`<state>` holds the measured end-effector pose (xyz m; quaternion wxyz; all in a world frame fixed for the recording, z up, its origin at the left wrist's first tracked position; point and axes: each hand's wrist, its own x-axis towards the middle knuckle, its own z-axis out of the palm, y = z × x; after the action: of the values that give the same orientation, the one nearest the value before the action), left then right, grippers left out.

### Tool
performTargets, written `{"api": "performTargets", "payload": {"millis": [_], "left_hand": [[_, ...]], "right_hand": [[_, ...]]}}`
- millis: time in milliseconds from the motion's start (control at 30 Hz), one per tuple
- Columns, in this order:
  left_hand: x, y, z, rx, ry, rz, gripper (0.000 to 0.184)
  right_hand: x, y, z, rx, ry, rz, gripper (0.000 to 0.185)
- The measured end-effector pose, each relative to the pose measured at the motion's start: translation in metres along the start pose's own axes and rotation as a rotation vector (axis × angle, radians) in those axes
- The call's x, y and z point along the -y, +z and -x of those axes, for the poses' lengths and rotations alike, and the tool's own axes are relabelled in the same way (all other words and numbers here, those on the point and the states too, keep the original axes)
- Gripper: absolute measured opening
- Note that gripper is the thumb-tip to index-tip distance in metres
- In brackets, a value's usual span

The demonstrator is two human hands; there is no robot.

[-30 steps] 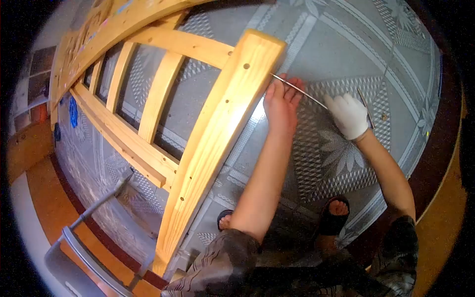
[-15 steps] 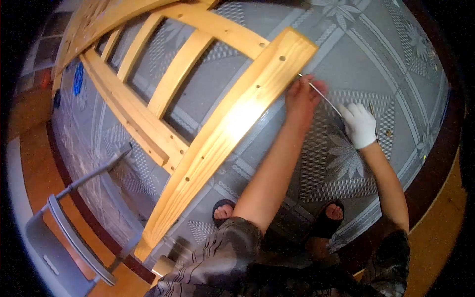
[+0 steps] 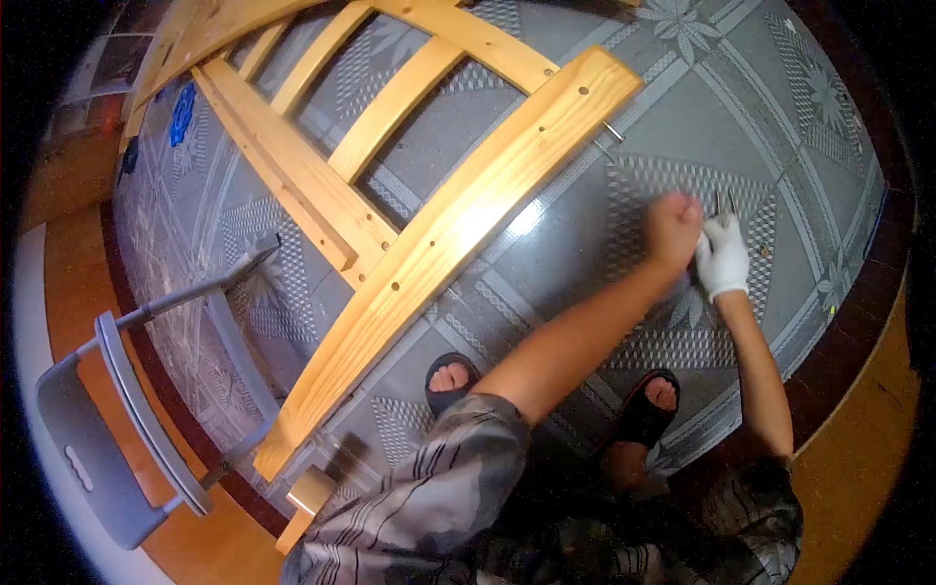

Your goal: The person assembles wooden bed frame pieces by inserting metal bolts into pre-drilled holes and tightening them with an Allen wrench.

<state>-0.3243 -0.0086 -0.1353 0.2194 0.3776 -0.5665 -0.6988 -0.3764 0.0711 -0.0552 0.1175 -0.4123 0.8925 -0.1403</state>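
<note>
My bare left hand (image 3: 674, 231) is closed beside my right hand, right of the wooden frame; what it holds, if anything, is hidden. A white glove covers my right hand (image 3: 722, 255), whose fingers are closed round thin metal rods (image 3: 726, 203) that stick up past them. The light wooden frame (image 3: 487, 210) has a thick post with several holes, joined to rails and slats. From the post's right side, near its upper end, a short metal rod (image 3: 613, 132) sticks out.
A grey folding chair (image 3: 97, 453) stands at the lower left. Patterned grey flooring (image 3: 546, 273) lies under the frame. A blue bundle (image 3: 182, 115) is at the upper left. My sandalled feet (image 3: 453, 378) are below, and a wooden piece (image 3: 310, 490) lies near the post's lower end.
My left hand has left the post and moved right, next to my gloved hand. The long rod between hands and post is no longer there; a short end shows at the post. The view has shifted.
</note>
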Motion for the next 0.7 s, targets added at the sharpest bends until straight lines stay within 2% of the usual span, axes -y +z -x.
{"api": "performTargets", "payload": {"millis": [33,67,100,133,200,233,267,300,333,400,433,467,533,600,700], "left_hand": [[-0.003,0.000,0.026,-0.027,0.021,-0.053,0.003],[-0.036,-0.017,0.053,-0.028,-0.080,-0.028,0.003],[-0.073,-0.044,0.079,-0.026,-0.185,-0.007,0.004],[-0.071,-0.066,0.094,0.014,-0.313,0.127,0.008],[-0.086,-0.133,0.132,0.032,-0.454,0.222,0.018],[-0.104,-0.162,0.148,-0.046,-0.557,0.226,0.022],[-0.121,-0.189,0.160,-0.091,-0.681,0.066,0.023],[-0.129,-0.216,0.175,-0.137,-0.767,0.026,0.021],[-0.146,-0.229,0.184,-0.183,-0.857,-0.082,0.019],[-0.147,-0.254,0.191,-0.184,-0.843,-0.177,0.017],[-0.144,-0.261,0.192,-0.183,-0.815,-0.255,0.015],[-0.137,-0.265,0.192,-0.187,-0.815,-0.264,0.015],[-0.124,-0.264,0.185,-0.206,-0.744,-0.116,0.014],[-0.108,-0.261,0.177,-0.236,-0.730,-0.065,0.015],[-0.090,-0.261,0.172,-0.270,-0.728,0.020,0.018]], "right_hand": [[0.004,-0.002,0.015,0.034,-0.034,-0.004,0.013],[0.008,0.005,0.035,-0.071,-0.167,0.161,0.013],[0.018,0.004,0.052,0.101,-0.151,-0.126,0.013],[0.042,0.001,0.068,0.208,-0.091,-0.207,0.015],[0.081,0.014,0.098,0.335,-0.085,-0.584,0.017],[0.104,0.013,0.103,0.583,-0.081,-0.723,0.021],[0.120,0.032,0.116,0.630,-0.256,-0.664,0.023],[0.143,0.033,0.126,0.803,-0.032,-1.011,0.020],[0.162,0.047,0.138,0.840,-0.026,-1.141,0.019],[0.194,0.057,0.151,1.022,0.164,-1.280,0.019],[0.206,0.051,0.150,1.088,0.254,-1.296,0.019],[0.215,0.059,0.153,1.063,0.335,-1.353,0.019],[0.221,0.070,0.150,1.026,0.407,-1.409,0.019],[0.218,0.076,0.139,1.164,0.654,-1.396,0.020],[0.219,0.097,0.134,1.151,0.759,-1.474,0.020]]}}
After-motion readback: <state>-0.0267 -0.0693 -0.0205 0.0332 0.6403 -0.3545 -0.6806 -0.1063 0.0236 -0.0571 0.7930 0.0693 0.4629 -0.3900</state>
